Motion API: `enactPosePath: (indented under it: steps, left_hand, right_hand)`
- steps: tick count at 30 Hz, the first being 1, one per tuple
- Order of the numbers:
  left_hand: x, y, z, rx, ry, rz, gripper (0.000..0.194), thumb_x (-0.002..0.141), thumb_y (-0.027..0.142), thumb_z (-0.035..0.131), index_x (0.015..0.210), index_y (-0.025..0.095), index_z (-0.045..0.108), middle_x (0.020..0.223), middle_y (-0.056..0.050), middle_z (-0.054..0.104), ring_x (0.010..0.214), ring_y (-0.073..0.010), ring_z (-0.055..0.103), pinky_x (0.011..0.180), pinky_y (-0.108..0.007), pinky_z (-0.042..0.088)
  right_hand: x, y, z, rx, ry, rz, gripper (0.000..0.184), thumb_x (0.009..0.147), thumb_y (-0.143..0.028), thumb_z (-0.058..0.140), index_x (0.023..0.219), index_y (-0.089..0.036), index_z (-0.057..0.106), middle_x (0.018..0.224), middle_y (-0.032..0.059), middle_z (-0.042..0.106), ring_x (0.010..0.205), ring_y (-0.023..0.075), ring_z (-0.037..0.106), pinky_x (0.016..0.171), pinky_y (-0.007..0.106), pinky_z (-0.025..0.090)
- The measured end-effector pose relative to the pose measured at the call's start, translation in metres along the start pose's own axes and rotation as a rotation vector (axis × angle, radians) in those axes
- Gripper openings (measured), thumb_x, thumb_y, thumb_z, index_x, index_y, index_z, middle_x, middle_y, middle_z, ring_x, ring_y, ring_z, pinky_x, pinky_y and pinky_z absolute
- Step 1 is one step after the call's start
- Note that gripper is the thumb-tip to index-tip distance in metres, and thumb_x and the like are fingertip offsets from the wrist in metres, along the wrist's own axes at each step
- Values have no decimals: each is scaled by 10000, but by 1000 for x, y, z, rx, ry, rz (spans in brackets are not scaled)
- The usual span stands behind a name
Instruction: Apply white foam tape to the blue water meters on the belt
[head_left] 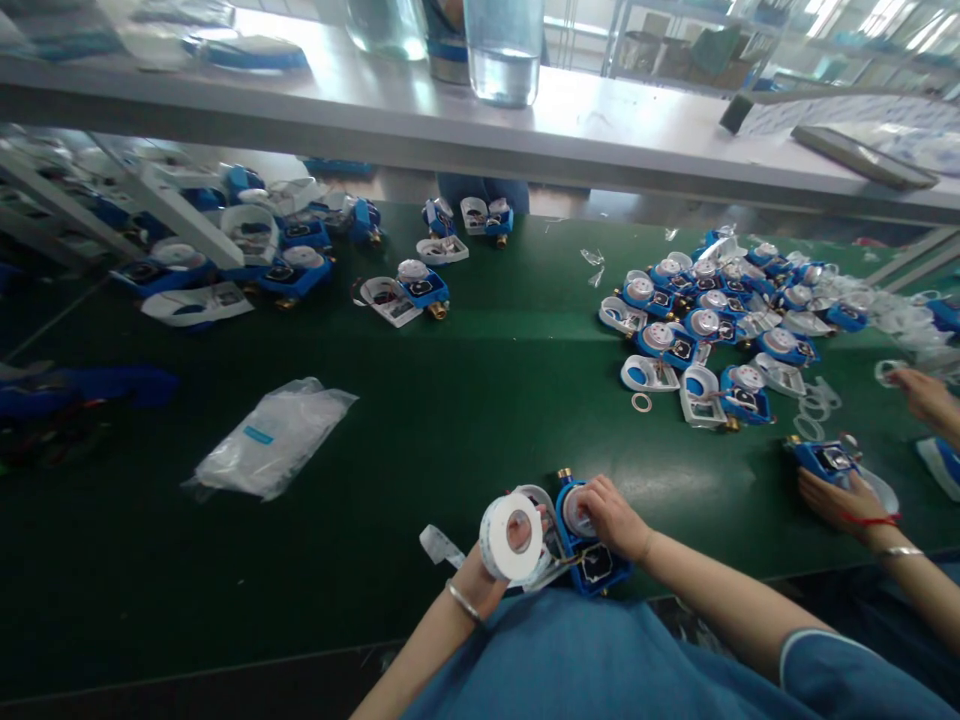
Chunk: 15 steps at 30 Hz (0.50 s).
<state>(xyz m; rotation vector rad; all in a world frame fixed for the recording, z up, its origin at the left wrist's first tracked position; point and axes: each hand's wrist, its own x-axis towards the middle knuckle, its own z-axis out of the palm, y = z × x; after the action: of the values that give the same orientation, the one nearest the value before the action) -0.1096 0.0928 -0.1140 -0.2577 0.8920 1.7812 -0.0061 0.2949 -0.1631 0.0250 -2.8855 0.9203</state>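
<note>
My left hand point(481, 582) is closed on a roll of white tape point(490, 538), whose loose end point(442, 546) trails to the left. Directly ahead of my body lies a blue water meter point(564, 520) with a brass end and an opened electronics compartment. The bent fingers of my right hand point(611, 518) grip at its round dial; their tips are partly hidden. Between the roll and the meter is a white cover point(534, 494), joined to the meter by wires and mostly hidden behind my left hand.
More opened meters are piled at the back right point(705, 320) and back left point(300, 262). A plastic bag point(274, 440) lies left on the green table point(480, 400). At right, a co-worker's hands point(829, 500) handle another meter. A shelf point(420, 130) with water containers crosses above.
</note>
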Motion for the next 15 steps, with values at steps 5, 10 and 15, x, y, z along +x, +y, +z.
enactPosePath:
  steps: [5, 10, 15]
  left_hand:
    - [18, 12, 9, 276, -60, -19, 361, 686, 254, 670, 1014, 112, 622, 990, -111, 661, 936, -263, 586, 738, -289, 485]
    - [50, 30, 21, 290, -106, -31, 380, 676, 250, 680, 1021, 107, 613, 934, -117, 672, 831, -227, 610, 716, -290, 478]
    - [108, 43, 37, 221, -140, -27, 278, 716, 251, 632, 956, 114, 596, 934, -109, 670, 875, -216, 610, 841, -329, 441]
  right_hand:
    - [7, 21, -16, 34, 65, 212, 295, 824, -143, 456, 1108, -185, 522, 1085, 105, 510, 1035, 208, 414, 919, 387, 367]
    - [14, 39, -33, 149, -168, 222, 283, 838, -233, 481, 1102, -219, 583, 1004, 62, 601, 926, 159, 544, 838, 292, 431]
    - [29, 41, -38, 166, -185, 207, 184, 798, -275, 555, 928, -199, 661, 854, 33, 627, 774, 125, 584, 720, 227, 450]
